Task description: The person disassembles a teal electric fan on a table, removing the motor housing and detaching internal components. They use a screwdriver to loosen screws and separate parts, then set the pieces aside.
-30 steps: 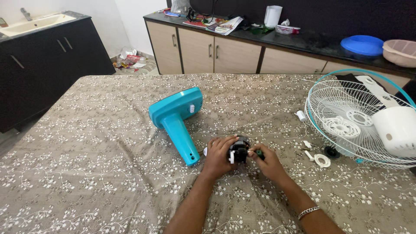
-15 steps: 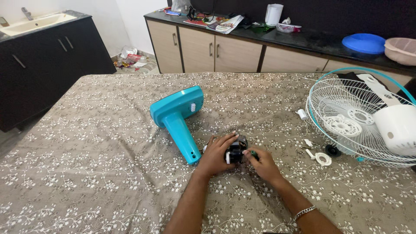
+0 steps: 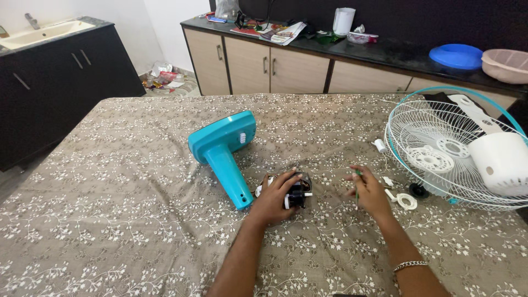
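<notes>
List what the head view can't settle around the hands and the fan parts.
- Small black motor unit: left hand covers its left side.
- Thin green tool in right hand: mostly hidden by fingers, kind unclear.
- Small white plastic bits beside white wire fan grille: too small to identify.
- White round housing: cut by right edge.
</notes>
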